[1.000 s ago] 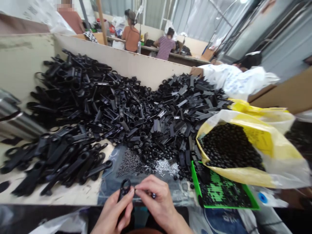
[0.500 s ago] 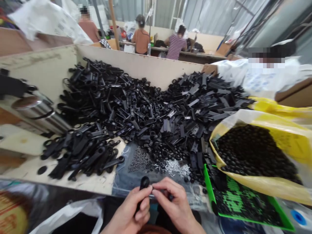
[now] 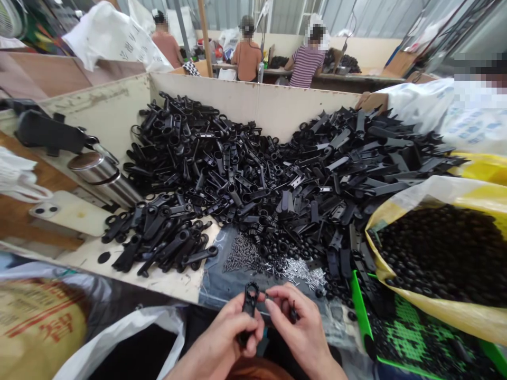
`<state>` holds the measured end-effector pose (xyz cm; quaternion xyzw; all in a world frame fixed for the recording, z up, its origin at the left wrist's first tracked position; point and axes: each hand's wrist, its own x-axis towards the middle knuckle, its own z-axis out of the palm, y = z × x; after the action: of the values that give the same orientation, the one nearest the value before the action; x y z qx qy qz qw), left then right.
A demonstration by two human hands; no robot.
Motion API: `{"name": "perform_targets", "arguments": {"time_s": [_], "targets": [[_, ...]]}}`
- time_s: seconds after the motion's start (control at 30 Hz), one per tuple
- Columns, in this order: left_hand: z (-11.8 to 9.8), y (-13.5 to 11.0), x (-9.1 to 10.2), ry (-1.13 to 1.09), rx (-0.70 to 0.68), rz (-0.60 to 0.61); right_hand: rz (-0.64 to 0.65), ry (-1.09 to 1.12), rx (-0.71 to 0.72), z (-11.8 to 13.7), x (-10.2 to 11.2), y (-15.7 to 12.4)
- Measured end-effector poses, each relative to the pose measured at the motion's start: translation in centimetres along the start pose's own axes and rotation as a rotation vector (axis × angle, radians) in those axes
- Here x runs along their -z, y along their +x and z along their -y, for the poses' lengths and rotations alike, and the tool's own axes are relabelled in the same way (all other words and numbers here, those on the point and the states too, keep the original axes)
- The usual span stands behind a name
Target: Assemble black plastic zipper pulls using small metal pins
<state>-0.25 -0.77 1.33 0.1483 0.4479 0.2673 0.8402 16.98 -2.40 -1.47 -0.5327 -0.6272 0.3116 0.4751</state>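
My left hand [image 3: 233,330] is closed round a black plastic handle-like part [image 3: 250,301], its ring end pointing up and away from me. Close to that ring, my right hand [image 3: 299,322] pinches with thumb and index finger something too small to make out. A small black piece [image 3: 293,312] shows among its other fingers. Just beyond both hands, a dark cloth [image 3: 216,279] bears a heap of small dark grey screws [image 3: 242,253] and a heap of shiny silver pins [image 3: 304,273].
Big piles of black plastic parts [image 3: 222,153] fill the walled bench. Finished-looking handles [image 3: 166,240] lie left, near a steel flask [image 3: 106,177] and a phone [image 3: 69,211]. At right are a yellow bag [image 3: 380,258] of black beads and a green tray [image 3: 360,311]. Several people sit beyond.
The black part in my left hand has turned, so its open ring now faces me. My right fingers have drawn slightly away from it. The whole view has shifted.
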Motion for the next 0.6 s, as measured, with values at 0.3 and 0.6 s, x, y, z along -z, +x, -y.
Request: {"name": "perform_targets", "arguments": {"time_s": [0.3, 0.6], "targets": [[1.0, -0.5, 0.7, 0.066, 0.001, -0.145, 0.183, -0.17, 0.231, -0.1, -0.4, 0.8], [1.8, -0.1, 2.0, 0.339, -0.091, -0.076, 0.236, -0.078, 0.056, 0.9, -0.4, 0.6]]}}
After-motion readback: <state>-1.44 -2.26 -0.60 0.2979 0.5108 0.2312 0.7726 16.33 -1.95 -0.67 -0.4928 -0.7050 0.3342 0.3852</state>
